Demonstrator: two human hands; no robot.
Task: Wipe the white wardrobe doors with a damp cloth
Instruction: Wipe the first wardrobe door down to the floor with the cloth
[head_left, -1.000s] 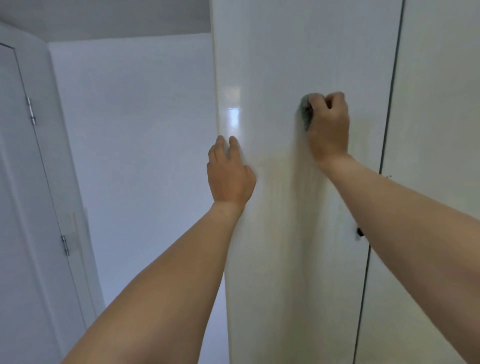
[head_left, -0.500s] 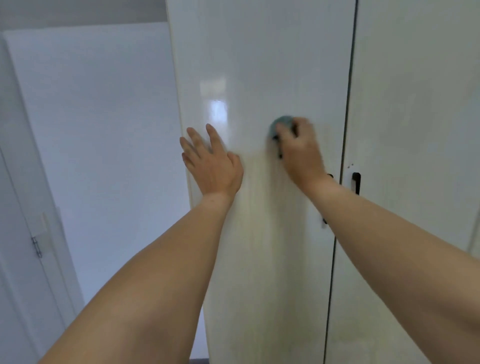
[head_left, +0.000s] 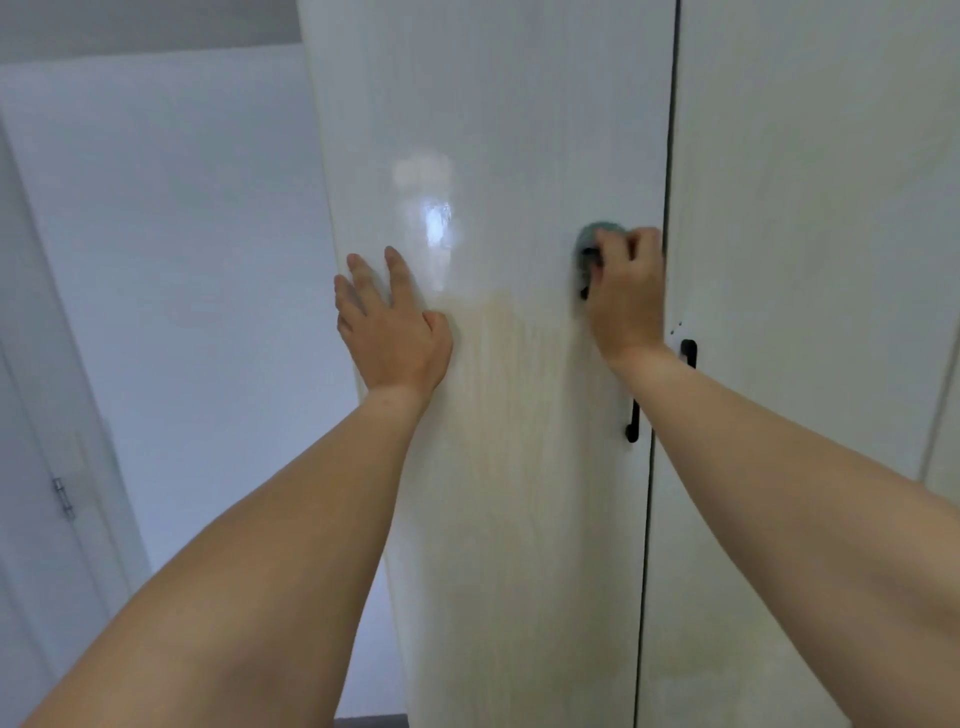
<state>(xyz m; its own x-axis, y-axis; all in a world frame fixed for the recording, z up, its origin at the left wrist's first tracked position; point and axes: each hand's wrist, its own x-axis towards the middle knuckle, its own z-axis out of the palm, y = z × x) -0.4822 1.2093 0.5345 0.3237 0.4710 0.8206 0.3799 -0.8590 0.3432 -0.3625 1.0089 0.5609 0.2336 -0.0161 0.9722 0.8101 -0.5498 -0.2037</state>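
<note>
A: Edges first. Where does the left wardrobe door (head_left: 519, 467) end?

B: Its free left edge runs down from the top of the frame, with the pale wall (head_left: 182, 286) behind it. On its right is a dark vertical seam (head_left: 657, 467), then the right wardrobe door (head_left: 805, 364).

A: Open room for moving?

B: Bare door surface above both hands, up to the top of the frame, and between the two hands. A glossy reflection (head_left: 434, 218) sits above the left hand. Right of the cloth there is little door left before the seam.

A: Handles?

B: One black handle (head_left: 634, 421) just left of the seam, partly behind the right forearm; another (head_left: 689, 353) just right of it.

A: Left hand (head_left: 392, 327)?

B: Flat on the door near the free edge, fingers straight and spread, pointing up. Grip open, holding nothing.

A: Right hand (head_left: 623, 291)?

B: Fingers curled round a grey-green cloth (head_left: 589, 241), grip closed on it, cloth pressed to the left door just beside the seam. Only the cloth's top left shows past the knuckles.

A: Other?

B: A room door hinge (head_left: 65, 496) at far left.
</note>
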